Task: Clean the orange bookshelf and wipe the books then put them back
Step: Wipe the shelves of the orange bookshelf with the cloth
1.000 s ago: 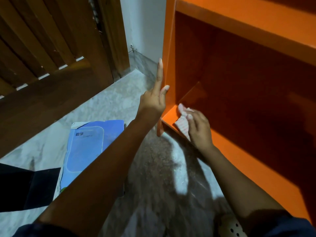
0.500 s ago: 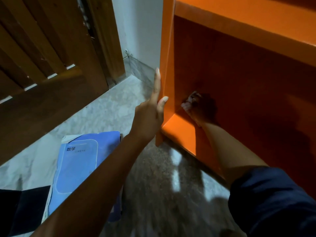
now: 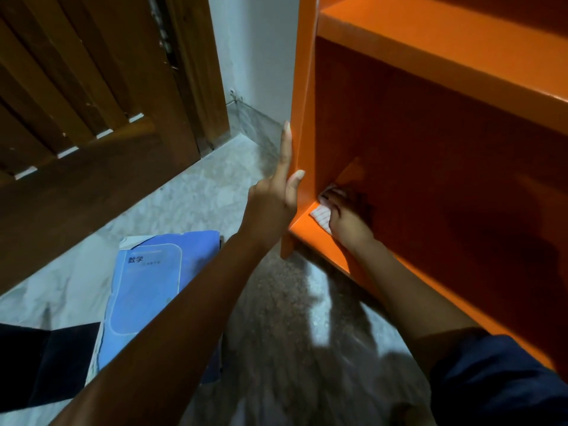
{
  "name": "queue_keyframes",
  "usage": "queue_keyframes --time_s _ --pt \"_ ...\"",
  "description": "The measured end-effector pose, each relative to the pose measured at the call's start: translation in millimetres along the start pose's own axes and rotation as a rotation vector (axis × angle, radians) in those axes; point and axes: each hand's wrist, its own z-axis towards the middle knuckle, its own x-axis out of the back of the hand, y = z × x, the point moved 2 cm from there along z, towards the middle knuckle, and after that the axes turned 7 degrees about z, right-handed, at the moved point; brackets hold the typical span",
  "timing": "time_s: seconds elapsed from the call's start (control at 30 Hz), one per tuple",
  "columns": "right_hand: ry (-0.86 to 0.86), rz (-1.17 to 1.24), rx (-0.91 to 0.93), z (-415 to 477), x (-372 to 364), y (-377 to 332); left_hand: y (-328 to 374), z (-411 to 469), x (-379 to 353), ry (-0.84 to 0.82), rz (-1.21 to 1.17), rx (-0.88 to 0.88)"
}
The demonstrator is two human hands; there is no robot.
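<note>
Head view. The left hand (image 3: 273, 204) is bracing the orange bookshelf (image 3: 430, 41) from outside. Its fingers are lying straight and released, flat against the outer face of the left side panel (image 3: 302, 87), and the thumb is resting on the panel's front edge. This hand is keeping the position it had half a second ago.

The right hand (image 3: 347, 216) is working inside the lowest compartment. Its fingers are bending over a pale cloth (image 3: 321, 216), grasping it and pressing it onto the bottom board (image 3: 307, 226), in the front left corner just beside the side panel. Half a second ago this hand was reaching deeper, up against the inner corner, with the cloth barely showing. It is now sitting nearer the front edge, and the cloth is showing plainly under the fingers. A dark sleeve (image 3: 498, 385) is covering the upper right arm.

A blue book (image 3: 144, 290) is lying flat on the stone floor (image 3: 199, 195), left of the bookshelf and partly under the left forearm, well apart from the shelves. A wooden door (image 3: 92, 118) is standing behind it.
</note>
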Motion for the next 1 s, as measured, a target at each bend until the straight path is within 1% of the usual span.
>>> queue_keyframes --time_s 0.13,0.27,0.33,0.4,0.43,0.53,0.57,0.6,0.63,0.73,0.8,0.83,0.9,1.0 --pt "-0.017 0.081 0.023 -20 -1 -13 1 -2 0 0.018 -0.01 -0.033" --pt "0.032 -0.133 0.068 -39 -6 -28 -3 -3 -2 -0.003 -0.018 -0.049" --pt "0.016 -0.148 0.109 -47 -9 -33 -4 -3 -2 -0.035 -0.031 -0.026" --pt "-0.015 -0.111 0.158 -55 -11 -37 -4 -2 -1 -0.051 -0.033 -0.014" --pt "-0.029 -0.109 0.203 -60 -11 -40 -4 -2 -1 -0.055 -0.036 -0.012" --pt "-0.086 -0.149 0.418 -77 -17 -43 -2 -2 0 -0.066 -0.051 0.003" --pt "-0.103 -0.138 0.489 -79 -19 -43 -2 -2 0 -0.068 -0.055 0.005" --pt "-0.105 -0.083 0.513 -81 -20 -42 -3 -2 0 -0.072 -0.06 0.005" --pt "-0.076 0.021 0.477 -82 -18 -40 -3 -2 1 -0.074 -0.063 0.004" --pt "0.164 0.381 0.254 -80 -5 -31 -7 -2 -1 -0.086 -0.081 0.003" --pt "0.285 0.494 0.167 -73 0 -30 -9 -2 -2 -0.091 -0.107 -0.001" --pt "0.303 0.537 0.152 -68 1 -34 -10 -2 -2 -0.092 -0.131 -0.004" --pt "0.284 0.627 0.136 -62 -4 -49 -10 -1 0 -0.101 -0.212 -0.013" --pt "0.259 0.75 0.045 -60 -19 -67 -11 2 5 -0.119 -0.318 -0.009"
